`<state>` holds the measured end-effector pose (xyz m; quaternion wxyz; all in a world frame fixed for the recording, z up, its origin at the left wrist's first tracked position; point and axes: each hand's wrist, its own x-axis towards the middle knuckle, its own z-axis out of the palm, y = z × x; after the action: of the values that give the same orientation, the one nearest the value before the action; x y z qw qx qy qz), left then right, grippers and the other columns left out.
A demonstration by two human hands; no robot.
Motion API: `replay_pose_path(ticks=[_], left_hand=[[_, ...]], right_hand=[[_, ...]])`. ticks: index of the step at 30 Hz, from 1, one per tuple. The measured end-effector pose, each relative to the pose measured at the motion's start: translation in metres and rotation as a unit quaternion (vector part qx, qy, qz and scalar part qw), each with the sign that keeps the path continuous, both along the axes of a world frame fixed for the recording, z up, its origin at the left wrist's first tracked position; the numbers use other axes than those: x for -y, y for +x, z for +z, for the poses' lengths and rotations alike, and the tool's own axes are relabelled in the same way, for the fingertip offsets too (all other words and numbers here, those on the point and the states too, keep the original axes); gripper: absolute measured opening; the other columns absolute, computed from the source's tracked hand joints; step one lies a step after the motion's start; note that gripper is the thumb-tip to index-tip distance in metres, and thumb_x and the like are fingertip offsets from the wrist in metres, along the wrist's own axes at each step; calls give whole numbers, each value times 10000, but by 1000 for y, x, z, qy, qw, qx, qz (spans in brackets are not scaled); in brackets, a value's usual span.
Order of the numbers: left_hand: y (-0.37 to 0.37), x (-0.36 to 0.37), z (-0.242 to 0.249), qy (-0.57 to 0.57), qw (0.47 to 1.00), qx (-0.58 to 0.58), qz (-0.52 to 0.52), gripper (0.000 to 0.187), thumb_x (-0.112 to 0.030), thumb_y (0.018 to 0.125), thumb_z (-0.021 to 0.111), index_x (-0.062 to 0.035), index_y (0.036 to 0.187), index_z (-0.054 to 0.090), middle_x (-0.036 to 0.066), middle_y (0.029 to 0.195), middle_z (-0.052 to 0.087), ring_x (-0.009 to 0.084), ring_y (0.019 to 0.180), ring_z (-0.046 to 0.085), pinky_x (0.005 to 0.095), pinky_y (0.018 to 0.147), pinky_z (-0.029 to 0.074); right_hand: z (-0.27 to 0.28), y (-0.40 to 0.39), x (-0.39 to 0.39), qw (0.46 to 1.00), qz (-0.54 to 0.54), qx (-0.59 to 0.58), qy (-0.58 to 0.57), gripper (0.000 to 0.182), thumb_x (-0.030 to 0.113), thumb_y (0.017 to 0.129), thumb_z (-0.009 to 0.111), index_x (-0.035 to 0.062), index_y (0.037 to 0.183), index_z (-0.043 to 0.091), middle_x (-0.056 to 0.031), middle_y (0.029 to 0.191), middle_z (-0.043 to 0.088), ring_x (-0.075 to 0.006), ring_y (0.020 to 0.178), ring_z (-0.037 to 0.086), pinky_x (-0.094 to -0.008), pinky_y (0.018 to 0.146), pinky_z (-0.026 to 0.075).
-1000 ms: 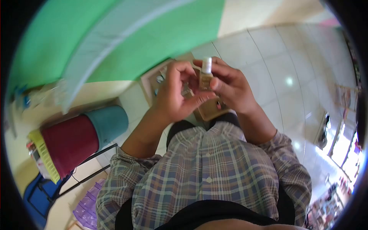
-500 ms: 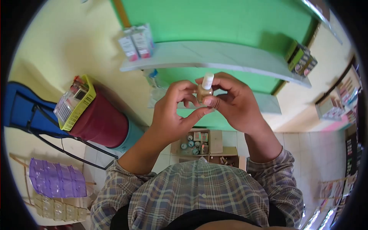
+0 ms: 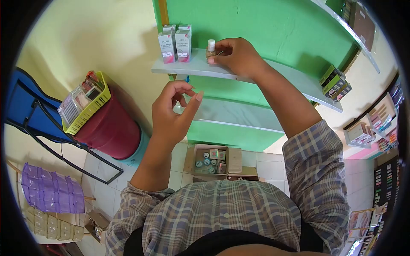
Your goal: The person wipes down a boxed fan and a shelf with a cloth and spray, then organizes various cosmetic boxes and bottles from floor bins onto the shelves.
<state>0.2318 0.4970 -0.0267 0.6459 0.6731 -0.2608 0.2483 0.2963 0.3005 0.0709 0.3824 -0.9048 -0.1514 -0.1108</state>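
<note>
A small glass bottle [image 3: 210, 53] with a white cap and beige contents stands upright at the upper shelf [image 3: 256, 69]. My right hand [image 3: 239, 55] grips it from the right, thumb at its lower front. Just left of the bottle are several white-and-pink cosmetic boxes [image 3: 183, 45], upright in two columns. Lower and to the left, my left hand [image 3: 173, 109] hangs in the air in front of the lower shelf, its fingers curved and the thumb apart, holding nothing.
Green-and-black boxes [image 3: 335, 85] sit at the upper shelf's right end. On the floor is an open carton [image 3: 190, 158] of jars and small boxes. A yellow basket [image 3: 87, 109] tops a maroon bin [image 3: 113, 130] at left, beside a blue folded chair [image 3: 30, 104].
My right hand has carried the bottle up and left onto the upper shelf, next to the white boxes. My left hand has come away from the bottle, and the view has shifted.
</note>
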Motion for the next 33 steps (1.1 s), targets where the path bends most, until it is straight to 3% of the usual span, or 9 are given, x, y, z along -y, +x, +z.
replay_pose_path(ticks=[5, 8, 10, 15, 17, 30, 32, 33], left_hand=[[11, 6, -7, 17, 1000, -3, 24, 245, -155, 813, 740, -6, 951, 602, 41, 818, 638, 89, 645, 492, 224, 610, 428], [20, 7, 8, 55, 991, 40, 112, 302, -166, 810, 738, 17, 1020, 621, 66, 781, 653, 114, 598, 522, 243, 587, 444], [26, 9, 20, 111, 984, 25, 140, 367, -146, 879, 669, 21, 1199, 600, 72, 722, 655, 69, 574, 540, 222, 561, 432], [30, 29, 17, 171, 982, -51, 62, 432, -187, 945, 558, 18, 1323, 510, 89, 684, 639, 103, 582, 592, 269, 591, 469], [31, 31, 15, 155, 984, -82, 28, 469, -198, 935, 525, 53, 1326, 463, 120, 683, 656, 265, 638, 661, 370, 634, 497], [28, 37, 14, 180, 980, -73, 35, 512, -186, 929, 530, 74, 1354, 412, 106, 670, 644, 278, 648, 655, 383, 639, 487], [30, 39, 8, 178, 981, -48, 61, 503, -175, 942, 543, -8, 1397, 412, 96, 659, 629, 140, 587, 620, 278, 606, 477], [30, 39, 6, 179, 981, -48, 60, 503, -175, 942, 543, -8, 1397, 412, 96, 659, 629, 140, 587, 620, 278, 606, 477]], right_hand=[[-12, 2, -3, 1000, 17, 16, -2, 453, 236, 770, 775, 0, 1136, 650, -94, 957, 694, -161, 858, 641, -307, 782, 508], [-14, 3, -3, 999, 19, 32, -17, 454, 232, 770, 776, -3, 1137, 649, -90, 958, 695, -154, 849, 638, -303, 757, 510], [-15, 4, -3, 999, 14, 46, -23, 457, 237, 769, 779, 0, 1138, 651, -85, 959, 697, -145, 828, 633, -299, 733, 511], [-14, 0, -4, 997, 3, 74, -38, 439, 259, 767, 784, 9, 1109, 667, -82, 940, 701, -135, 797, 627, -294, 712, 511], [-12, 0, -7, 996, -8, 76, -52, 433, 265, 766, 787, 12, 1098, 672, -80, 932, 702, -134, 787, 625, -293, 708, 510], [-16, 4, -4, 995, -20, 78, -67, 387, 290, 763, 781, 48, 1055, 702, -41, 915, 714, -124, 714, 588, -291, 661, 502], [-15, 4, -3, 995, -21, 73, -65, 395, 288, 759, 784, 50, 1063, 702, -36, 919, 716, -121, 716, 587, -289, 663, 503], [-14, 3, -2, 996, -17, 62, -63, 412, 291, 755, 787, 50, 1078, 698, -42, 936, 714, -129, 739, 599, -293, 675, 508]])
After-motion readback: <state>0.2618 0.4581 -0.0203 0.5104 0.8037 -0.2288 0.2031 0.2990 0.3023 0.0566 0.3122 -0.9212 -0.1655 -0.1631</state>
